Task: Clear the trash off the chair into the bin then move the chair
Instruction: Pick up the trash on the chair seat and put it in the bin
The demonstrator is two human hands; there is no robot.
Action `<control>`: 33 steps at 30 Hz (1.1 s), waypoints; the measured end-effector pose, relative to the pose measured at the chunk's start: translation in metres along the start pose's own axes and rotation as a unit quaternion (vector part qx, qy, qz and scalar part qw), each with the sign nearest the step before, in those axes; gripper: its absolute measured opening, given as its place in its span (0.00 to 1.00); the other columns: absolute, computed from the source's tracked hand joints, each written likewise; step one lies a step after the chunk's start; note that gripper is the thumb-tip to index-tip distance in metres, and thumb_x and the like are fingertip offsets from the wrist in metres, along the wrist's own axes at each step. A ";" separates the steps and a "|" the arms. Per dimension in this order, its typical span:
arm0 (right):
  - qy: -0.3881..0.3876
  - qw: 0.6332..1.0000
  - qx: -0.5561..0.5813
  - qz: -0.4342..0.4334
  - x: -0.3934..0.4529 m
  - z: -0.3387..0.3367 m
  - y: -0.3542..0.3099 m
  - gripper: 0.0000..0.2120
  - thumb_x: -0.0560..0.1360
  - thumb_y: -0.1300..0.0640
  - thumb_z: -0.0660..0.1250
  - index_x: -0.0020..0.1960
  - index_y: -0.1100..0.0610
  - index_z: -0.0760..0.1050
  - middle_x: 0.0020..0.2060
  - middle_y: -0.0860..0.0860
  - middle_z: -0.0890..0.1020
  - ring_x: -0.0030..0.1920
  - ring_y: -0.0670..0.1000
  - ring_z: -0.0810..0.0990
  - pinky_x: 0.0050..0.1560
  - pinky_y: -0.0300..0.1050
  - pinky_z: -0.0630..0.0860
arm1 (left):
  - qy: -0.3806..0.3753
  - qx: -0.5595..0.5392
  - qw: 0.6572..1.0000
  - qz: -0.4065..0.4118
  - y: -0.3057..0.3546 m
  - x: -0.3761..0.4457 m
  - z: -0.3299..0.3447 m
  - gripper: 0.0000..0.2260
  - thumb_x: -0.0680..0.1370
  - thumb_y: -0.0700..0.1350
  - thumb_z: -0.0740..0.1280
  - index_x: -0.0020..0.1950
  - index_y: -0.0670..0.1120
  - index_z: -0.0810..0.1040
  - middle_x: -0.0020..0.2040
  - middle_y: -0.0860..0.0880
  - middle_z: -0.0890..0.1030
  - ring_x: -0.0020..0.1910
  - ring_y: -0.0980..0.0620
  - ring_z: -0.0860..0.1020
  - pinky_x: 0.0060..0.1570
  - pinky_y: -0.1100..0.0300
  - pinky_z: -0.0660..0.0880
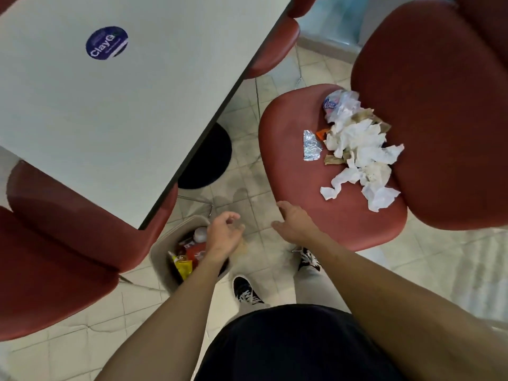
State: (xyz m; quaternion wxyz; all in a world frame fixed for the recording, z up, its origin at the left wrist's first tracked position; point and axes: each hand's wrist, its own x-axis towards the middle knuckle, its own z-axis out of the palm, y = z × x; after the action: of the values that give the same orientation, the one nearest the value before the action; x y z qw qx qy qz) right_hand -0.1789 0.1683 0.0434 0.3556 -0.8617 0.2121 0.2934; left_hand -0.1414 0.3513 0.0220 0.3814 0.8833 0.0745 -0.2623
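Crumpled tissues and wrappers (357, 149) lie on the red chair (297, 160) seat. Left of the chair, the empty, loosely open left hand (224, 235) hovers over the bin (159, 254); the right hand (295, 224), open, reaches toward the chair's front edge.

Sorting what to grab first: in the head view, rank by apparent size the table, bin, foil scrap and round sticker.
Largest to smallest as seen:
1. table
2. bin, partly hidden by an arm
3. sticker
4. foil scrap

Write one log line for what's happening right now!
left hand: open over bin | right hand: open by chair | trash: on seat
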 end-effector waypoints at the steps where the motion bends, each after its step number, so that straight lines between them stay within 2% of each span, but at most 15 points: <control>1: 0.007 1.000 0.009 0.013 0.004 -0.014 0.018 0.29 0.76 0.52 0.65 0.74 0.55 0.61 0.66 0.60 0.72 0.67 0.59 0.69 0.66 0.49 0.67 | -0.014 0.010 1.000 0.004 0.016 0.007 0.017 0.08 0.74 0.41 0.71 0.51 0.50 0.78 0.51 0.51 0.78 0.52 0.52 0.77 0.52 0.62 0.71; 5: 0.027 0.999 0.033 0.030 0.010 -0.046 0.058 0.28 0.74 0.53 0.65 0.73 0.57 0.63 0.64 0.61 0.74 0.66 0.61 0.71 0.65 0.51 0.69 | -0.041 0.029 0.999 0.007 0.052 0.023 0.052 0.09 0.74 0.40 0.71 0.51 0.51 0.78 0.54 0.51 0.77 0.51 0.53 0.76 0.46 0.63 0.70; 8: 0.040 0.996 0.054 0.061 0.020 -0.074 0.100 0.29 0.75 0.54 0.66 0.73 0.58 0.63 0.65 0.61 0.73 0.66 0.61 0.72 0.66 0.52 0.69 | -0.078 0.049 0.995 0.038 0.083 0.038 0.090 0.09 0.73 0.40 0.71 0.49 0.52 0.77 0.53 0.50 0.77 0.51 0.50 0.78 0.52 0.57 0.75; 12: 0.050 0.992 0.076 0.090 0.037 -0.102 0.149 0.28 0.74 0.55 0.66 0.72 0.56 0.64 0.65 0.60 0.73 0.67 0.59 0.70 0.65 0.52 0.70 | -0.120 0.072 0.988 0.072 0.120 0.061 0.141 0.11 0.71 0.39 0.73 0.47 0.52 0.78 0.49 0.50 0.78 0.40 0.53 0.75 0.49 0.59 0.75; 14: 0.056 0.989 0.080 0.112 0.047 -0.115 0.174 0.27 0.74 0.55 0.66 0.71 0.55 0.64 0.66 0.59 0.71 0.68 0.58 0.69 0.64 0.52 0.71 | -0.144 0.085 0.982 0.090 0.136 0.075 0.167 0.12 0.70 0.40 0.75 0.47 0.54 0.78 0.49 0.51 0.78 0.44 0.49 0.77 0.51 0.58 0.76; 17: 0.069 0.986 0.046 0.146 0.065 -0.129 0.206 0.26 0.75 0.53 0.66 0.72 0.50 0.65 0.65 0.57 0.70 0.65 0.59 0.71 0.61 0.53 0.72 | -0.183 0.128 0.968 0.113 0.158 0.095 0.203 0.14 0.69 0.46 0.76 0.52 0.55 0.79 0.53 0.54 0.75 0.52 0.53 0.75 0.57 0.59 0.73; 19: 0.082 0.983 0.007 0.162 0.078 -0.136 0.228 0.25 0.75 0.52 0.66 0.71 0.49 0.66 0.64 0.56 0.70 0.64 0.58 0.69 0.62 0.53 0.71 | -0.210 0.159 0.955 0.137 0.171 0.110 0.226 0.18 0.69 0.46 0.76 0.57 0.54 0.79 0.55 0.54 0.74 0.55 0.54 0.74 0.59 0.59 0.71; 22: 0.094 0.981 -0.016 0.172 0.094 -0.139 0.258 0.24 0.77 0.49 0.63 0.72 0.47 0.65 0.70 0.53 0.64 0.70 0.57 0.62 0.67 0.54 0.66 | -0.257 0.252 0.907 0.217 0.182 0.133 0.258 0.23 0.71 0.42 0.73 0.65 0.53 0.75 0.64 0.49 0.72 0.64 0.48 0.72 0.63 0.55 0.69; 23: 0.093 0.981 -0.022 0.168 0.099 -0.139 0.268 0.24 0.77 0.49 0.63 0.72 0.46 0.63 0.72 0.53 0.62 0.72 0.56 0.59 0.68 0.54 0.64 | -0.276 0.309 0.878 0.241 0.184 0.140 0.268 0.26 0.72 0.41 0.72 0.68 0.53 0.72 0.70 0.48 0.68 0.67 0.45 0.68 0.65 0.52 0.68; 25: 0.073 0.984 -0.029 0.158 0.109 -0.140 0.284 0.27 0.76 0.50 0.64 0.74 0.44 0.61 0.74 0.52 0.58 0.74 0.56 0.55 0.70 0.53 0.61 | -0.316 0.440 0.793 0.279 0.188 0.153 0.285 0.32 0.74 0.40 0.70 0.74 0.57 0.63 0.78 0.48 0.55 0.73 0.43 0.59 0.67 0.46 0.66; 26: 0.058 0.986 -0.028 0.156 0.114 -0.140 0.291 0.29 0.76 0.50 0.65 0.74 0.43 0.59 0.75 0.51 0.56 0.75 0.56 0.53 0.71 0.53 0.59 | -0.332 0.489 0.753 0.289 0.191 0.158 0.294 0.35 0.74 0.39 0.70 0.76 0.58 0.59 0.79 0.48 0.49 0.75 0.43 0.55 0.67 0.45 0.65; 28: 0.031 0.988 -0.017 0.152 0.122 -0.138 0.302 0.31 0.76 0.50 0.66 0.75 0.42 0.57 0.77 0.51 0.53 0.76 0.55 0.51 0.73 0.52 0.57 | -0.350 0.543 0.702 0.300 0.195 0.166 0.306 0.39 0.74 0.37 0.70 0.77 0.59 0.54 0.79 0.49 0.41 0.77 0.43 0.49 0.68 0.43 0.64; 30: 0.022 0.988 -0.002 0.150 0.132 -0.135 0.310 0.32 0.76 0.53 0.67 0.76 0.42 0.57 0.77 0.51 0.53 0.77 0.55 0.51 0.74 0.51 0.57 | -0.359 0.550 0.692 0.301 0.197 0.172 0.315 0.40 0.73 0.35 0.69 0.77 0.58 0.54 0.79 0.49 0.39 0.77 0.43 0.47 0.68 0.43 0.66; 33: 0.034 0.988 0.019 0.152 0.145 -0.129 0.319 0.32 0.75 0.58 0.68 0.75 0.43 0.59 0.77 0.52 0.55 0.75 0.56 0.56 0.72 0.52 0.62 | -0.362 0.531 0.712 0.283 0.194 0.179 0.322 0.37 0.74 0.33 0.67 0.77 0.55 0.56 0.79 0.48 0.41 0.76 0.42 0.52 0.69 0.45 0.66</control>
State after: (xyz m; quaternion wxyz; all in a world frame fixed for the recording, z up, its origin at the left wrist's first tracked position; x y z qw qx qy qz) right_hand -0.2102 -0.1590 -0.1337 0.3154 -0.8220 0.3585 0.3103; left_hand -0.0552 -0.0263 -0.1320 -0.0961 0.7574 -0.4747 -0.4378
